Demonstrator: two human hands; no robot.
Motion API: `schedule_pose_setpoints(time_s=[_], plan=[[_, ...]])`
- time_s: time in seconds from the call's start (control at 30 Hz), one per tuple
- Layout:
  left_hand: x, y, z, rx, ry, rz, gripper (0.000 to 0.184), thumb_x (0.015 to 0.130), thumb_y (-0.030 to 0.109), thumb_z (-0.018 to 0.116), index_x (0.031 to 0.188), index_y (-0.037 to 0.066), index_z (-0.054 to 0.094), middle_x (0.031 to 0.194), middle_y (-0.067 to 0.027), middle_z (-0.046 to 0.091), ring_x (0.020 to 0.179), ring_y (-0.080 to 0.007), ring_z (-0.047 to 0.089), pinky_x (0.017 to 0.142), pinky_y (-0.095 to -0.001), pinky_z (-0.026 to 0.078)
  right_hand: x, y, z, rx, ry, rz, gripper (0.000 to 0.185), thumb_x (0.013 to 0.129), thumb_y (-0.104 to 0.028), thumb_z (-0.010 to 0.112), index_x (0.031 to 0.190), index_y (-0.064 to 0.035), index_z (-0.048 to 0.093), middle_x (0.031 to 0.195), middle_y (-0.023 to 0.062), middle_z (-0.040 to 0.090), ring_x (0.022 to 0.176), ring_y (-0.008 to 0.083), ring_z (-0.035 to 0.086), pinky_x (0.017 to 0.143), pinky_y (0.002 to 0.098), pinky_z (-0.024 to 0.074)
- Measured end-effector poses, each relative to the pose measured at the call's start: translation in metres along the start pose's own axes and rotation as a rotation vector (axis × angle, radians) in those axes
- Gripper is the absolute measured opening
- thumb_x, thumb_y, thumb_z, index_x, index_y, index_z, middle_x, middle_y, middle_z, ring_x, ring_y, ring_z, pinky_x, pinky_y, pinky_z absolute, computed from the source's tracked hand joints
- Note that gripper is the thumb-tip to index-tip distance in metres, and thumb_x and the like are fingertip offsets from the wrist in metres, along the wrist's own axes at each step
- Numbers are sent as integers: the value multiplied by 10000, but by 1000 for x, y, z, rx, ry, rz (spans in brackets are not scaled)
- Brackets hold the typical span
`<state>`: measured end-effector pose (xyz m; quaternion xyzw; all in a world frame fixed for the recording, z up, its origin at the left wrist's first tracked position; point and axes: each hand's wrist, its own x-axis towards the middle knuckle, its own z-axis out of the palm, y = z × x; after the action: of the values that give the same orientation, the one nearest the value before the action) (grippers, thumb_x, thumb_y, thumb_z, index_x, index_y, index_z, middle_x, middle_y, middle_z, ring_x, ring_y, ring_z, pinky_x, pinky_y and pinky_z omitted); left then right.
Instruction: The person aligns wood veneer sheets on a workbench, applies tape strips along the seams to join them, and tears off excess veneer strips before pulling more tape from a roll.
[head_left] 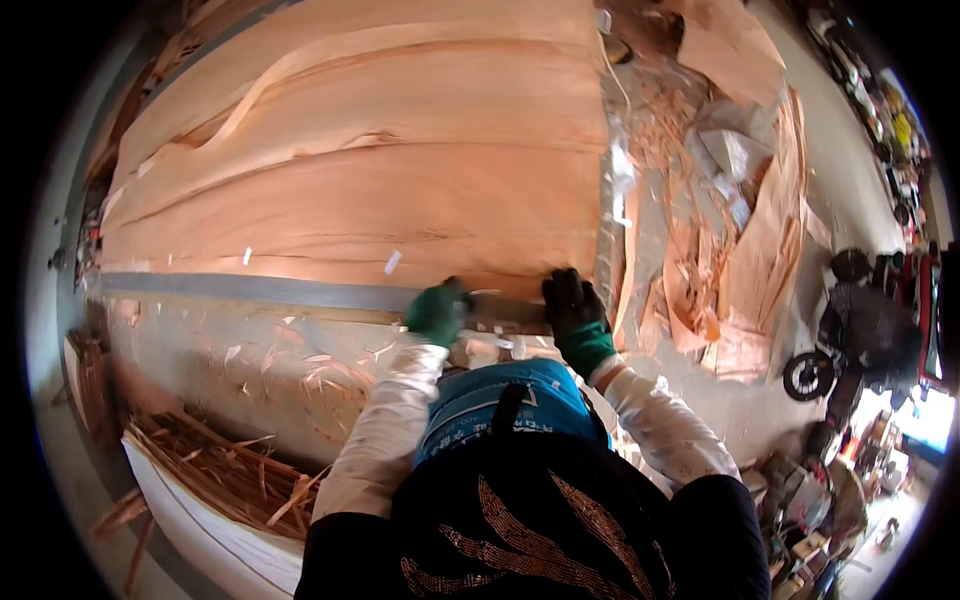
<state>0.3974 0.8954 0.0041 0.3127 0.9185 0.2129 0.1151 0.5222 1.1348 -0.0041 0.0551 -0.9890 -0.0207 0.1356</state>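
Veneer [350,205] reaches the workbench's near edge [240,288], probably light and easily split, best supported broadly there, where the left hand [434,315] and, by the near right corner, the right hand [578,325] sit apart, their clamping impossible to tell.

To the right of the grip, a motorcycle [868,325] stands on the grey floor [850,195], bright light [930,420] near it; far left is a pale wall [55,300].
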Motion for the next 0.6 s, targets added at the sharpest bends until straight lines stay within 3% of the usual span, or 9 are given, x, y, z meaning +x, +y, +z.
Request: schedule_pose_setpoints(time_s=[0.07, 0.13, 0.2, 0.23, 0.27, 0.37, 0.47, 0.6], plan=[[-22, -46, -50, -638, -171, -531, 278, 852, 268, 669, 966, 28, 586, 723, -149, 670, 496, -253, 612, 437, -369, 490, -2, 4, 1, 77, -38, -1, 373, 776, -162, 557, 1140, -81, 592, 1229, 153, 537, 1199, 317, 477, 857, 448, 451], [-65, -94, -94, -892, -82, -792, 313, 872, 298, 668, 926, -1, 590, 715, -116, 665, 471, -189, 591, 388, -304, 466, 6, 15, -18, 7, -147, -104, 401, 761, -161, 581, 1157, -99, 589, 1221, 148, 550, 1191, 312, 497, 850, 431, 457], [-131, -152, -113, -1039, 166, -878, 232, 925, 237, 597, 984, 15, 623, 690, -151, 665, 499, -203, 610, 367, -310, 445, 38, 29, -45, 91, -454, -161, 390, 757, -177, 598, 1144, -131, 612, 1169, 123, 596, 1108, 302, 568, 827, 421, 473], [-163, -171, -125, -1048, 292, -927, 241, 929, 234, 589, 1015, 12, 625, 695, -148, 664, 491, -202, 601, 372, -300, 443, 76, 30, -66, 159, -719, -76, 344, 762, -187, 592, 1102, -163, 644, 1130, 96, 637, 1005, 283, 627, 805, 421, 489], [-190, -182, -135, -1054, 419, -973, 254, 932, 232, 582, 1047, 9, 627, 700, -146, 663, 483, -202, 592, 376, -291, 441, 87, 33, -55, 241, -499, -60, 316, 783, -186, 581, 1088, -156, 661, 1133, 93, 648, 952, 287, 639, 797, 432, 500], [-240, -178, -174, -1048, 635, -931, 263, 938, 224, 562, 1085, 15, 627, 711, -123, 661, 461, -184, 558, 392, -264, 436, 175, 18, -61, 474, -231, -69, 380, 815, -230, 601, 1178, -123, 627, 1165, 125, 634, 980, 330, 616, 850, 453, 492], [-255, -191, -202, -1060, 743, -920, 282, 950, 227, 525, 1112, 14, 614, 705, -104, 652, 447, -157, 535, 397, -263, 419, 266, -30, -48, 514, -169, -137, 513, 809, -327, 644, 1268, -114, 557, 1260, 151, 581, 1107, 355, 564, 912, 457, 466], [-261, -263, -249, -1152, 839, -828, 298, 893, 93, 534, 1166, -24, 565, 711, -88, 654, 456, -143, 546, 389, -216, 417, 389, -126, -22, 455, -239, -142, 636, 824, -427, 639, 1359, -127, 470, 1385, 150, 481, 1228, 355, 487, 1012, 449, 408]])
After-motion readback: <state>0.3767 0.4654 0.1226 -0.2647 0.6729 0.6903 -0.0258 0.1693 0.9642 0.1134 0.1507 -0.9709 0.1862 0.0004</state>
